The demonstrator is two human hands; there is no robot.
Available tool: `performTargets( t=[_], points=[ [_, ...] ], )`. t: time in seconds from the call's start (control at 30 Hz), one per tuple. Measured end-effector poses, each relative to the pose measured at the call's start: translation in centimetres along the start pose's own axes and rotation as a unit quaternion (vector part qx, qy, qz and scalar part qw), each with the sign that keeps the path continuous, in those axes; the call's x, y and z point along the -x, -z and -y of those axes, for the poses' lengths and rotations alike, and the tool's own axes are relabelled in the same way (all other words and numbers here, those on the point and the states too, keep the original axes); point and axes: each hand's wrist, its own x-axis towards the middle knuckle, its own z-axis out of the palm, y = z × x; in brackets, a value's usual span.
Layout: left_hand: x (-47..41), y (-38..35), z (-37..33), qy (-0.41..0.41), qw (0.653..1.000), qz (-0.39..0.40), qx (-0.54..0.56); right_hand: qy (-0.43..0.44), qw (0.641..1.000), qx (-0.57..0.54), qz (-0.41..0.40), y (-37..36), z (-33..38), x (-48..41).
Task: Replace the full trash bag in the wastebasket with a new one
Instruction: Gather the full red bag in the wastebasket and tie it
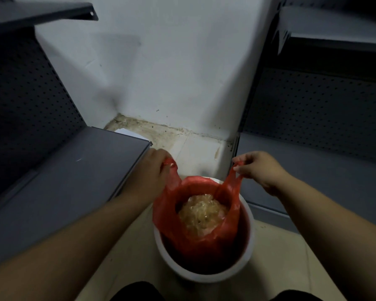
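A white round wastebasket [246,246] stands on the floor in front of me. Inside it sits a red plastic trash bag [167,218] filled with crumpled clear and yellowish wrapping [202,211]. My left hand [152,168] grips the bag's left handle loop, pulled up and out to the left. My right hand [258,167] pinches the right handle loop, stretched up to the right. The bag's mouth is spread open between both hands, and its body is partly lifted above the rim.
Dark grey metal shelving stands on both sides: a low shelf [74,170] at left and another [323,161] at right, both with perforated back panels. A white wall [172,72] rises behind. The tiled floor [182,140] in the corner is dirty. A white sheet [130,134] lies by the left shelf.
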Motion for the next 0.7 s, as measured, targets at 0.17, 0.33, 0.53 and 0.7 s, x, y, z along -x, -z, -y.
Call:
performTargets(
  t=[0.17,0.33,0.53,0.7],
  points=[
    [0.4,-2.9,-3.6,0.218,0.909,-0.010,0.356,0.079,0.995,0.051,-0.025,-2.1,1.0,0.1],
    [-0.1,-4.9,-5.5,0.277,0.873,0.131,0.379,0.055,0.996,-0.070,-0.026,-3.7,1.4,0.1],
    [-0.8,-7.3,-6.2,0.298,0.846,0.226,0.381,0.055,0.993,-0.098,0.031,-4.7,2.1,0.0],
    [-1.4,-7.9,-5.3,0.303,0.848,0.179,0.396,0.097,0.995,0.001,0.020,-3.6,0.9,0.0]
  ],
)
